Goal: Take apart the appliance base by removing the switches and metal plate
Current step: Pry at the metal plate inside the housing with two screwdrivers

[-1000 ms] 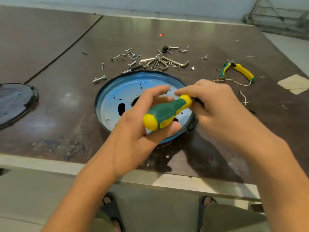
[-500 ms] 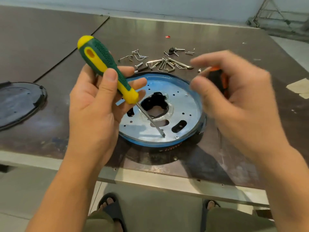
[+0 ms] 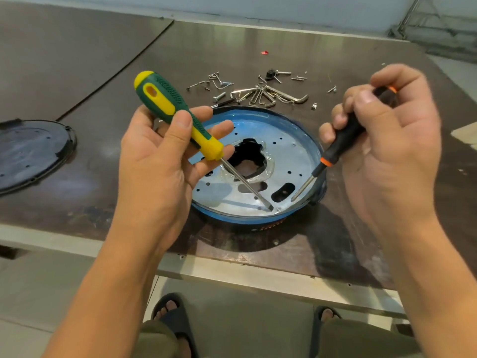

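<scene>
Grey floor tiles and a pair of sandalled feet [image 3: 167, 308] fill the nearest strip, below the pale front edge of a dark brown table [image 3: 77, 202].

Both forearms reach up over that edge. The left hand [image 3: 154, 161] is turned palm toward the camera, its thumb pinning a green and yellow screwdriver [image 3: 170, 109] against half-straightened fingers. The handle slants up and to the left, and the shaft runs down to the right. The right hand [image 3: 387, 140] shows its back, with the fingers curled tightly round a black and orange screwdriver [image 3: 343, 140] whose shaft points down and to the left.

Between and just beyond the hands, near the front of the table, lies the round blue appliance base [image 3: 232, 219]. The metal plate [image 3: 289, 156] is seated inside its rim, showing a ragged centre opening, oblong slots and small holes. The flat tip of the green tool sits at the plate's near edge beside a small screw; whether it touches cannot be told. The other tip hangs over the near right side, next to an oblong slot.

A black round lid [image 3: 31, 151] lies well apart at the left. Beyond the base is a loose scatter of screws and hex keys [image 3: 271, 95]. Farther back is a tiny red scrap [image 3: 264, 52], and a metal frame [image 3: 426, 21] stands in the far right corner.
</scene>
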